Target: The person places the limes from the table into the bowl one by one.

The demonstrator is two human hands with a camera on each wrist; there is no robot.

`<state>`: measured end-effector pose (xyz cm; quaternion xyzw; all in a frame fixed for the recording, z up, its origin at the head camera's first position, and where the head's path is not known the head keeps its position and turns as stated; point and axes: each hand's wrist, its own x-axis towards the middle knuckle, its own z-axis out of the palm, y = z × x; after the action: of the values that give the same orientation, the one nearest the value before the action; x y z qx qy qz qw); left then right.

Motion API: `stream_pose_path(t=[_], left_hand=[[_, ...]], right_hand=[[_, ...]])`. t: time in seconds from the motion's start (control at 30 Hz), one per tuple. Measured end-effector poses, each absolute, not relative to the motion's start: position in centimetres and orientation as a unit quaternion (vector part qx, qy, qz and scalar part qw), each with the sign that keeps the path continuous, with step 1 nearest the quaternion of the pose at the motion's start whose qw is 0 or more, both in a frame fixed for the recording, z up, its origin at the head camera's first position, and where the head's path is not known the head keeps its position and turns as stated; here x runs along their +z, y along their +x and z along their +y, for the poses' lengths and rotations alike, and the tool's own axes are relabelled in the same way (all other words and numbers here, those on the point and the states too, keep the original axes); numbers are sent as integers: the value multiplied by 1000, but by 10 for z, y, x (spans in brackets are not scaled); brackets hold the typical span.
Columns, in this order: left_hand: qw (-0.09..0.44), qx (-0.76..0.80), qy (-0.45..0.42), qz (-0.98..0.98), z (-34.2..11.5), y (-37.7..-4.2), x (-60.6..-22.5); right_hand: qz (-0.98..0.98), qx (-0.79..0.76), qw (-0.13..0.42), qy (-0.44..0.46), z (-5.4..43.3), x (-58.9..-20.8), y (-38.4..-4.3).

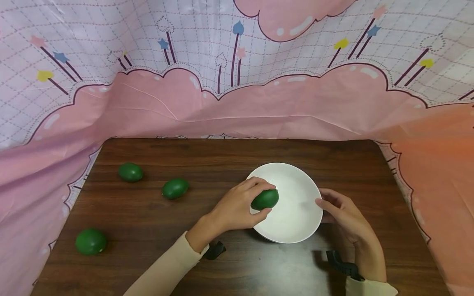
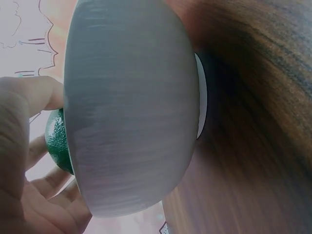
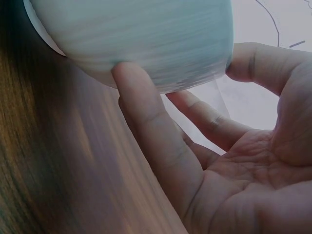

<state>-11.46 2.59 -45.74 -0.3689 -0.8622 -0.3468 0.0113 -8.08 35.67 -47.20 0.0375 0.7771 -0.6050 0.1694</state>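
My left hand [image 1: 238, 205] holds a green lime [image 1: 266, 199] between thumb and fingers, over the left side of a white bowl [image 1: 292, 205]. In the left wrist view the bowl's outer wall [image 2: 131, 107] hides much of that lime [image 2: 57, 139]. At the bowl's right side, my right hand [image 1: 344, 213] grips the rim, thumb at the edge and fingers against the outer wall, as the right wrist view also shows. I see no fruit inside the bowl beneath the held lime.
Left of the bowl, three more limes lie apart on the dark wooden table [image 1: 148, 230]: one at the back left [image 1: 130, 172], a second lime [image 1: 175, 188] nearer the bowl, a third lime [image 1: 90, 241] at the front left. A patterned pink cloth [image 1: 237, 111] hangs behind the table.
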Motion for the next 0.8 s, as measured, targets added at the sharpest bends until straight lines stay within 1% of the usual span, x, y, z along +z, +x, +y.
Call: stream_pose_path(t=[0.57,0.8], left_hand=[[-6,-327,-381,-865,32,-116,-459],[-1,-317,-386,-866,39,-115,-464]], right_hand=[[780,-601,170,42,354,-473,-84],[782,-598,172,37,360,-473,-82]])
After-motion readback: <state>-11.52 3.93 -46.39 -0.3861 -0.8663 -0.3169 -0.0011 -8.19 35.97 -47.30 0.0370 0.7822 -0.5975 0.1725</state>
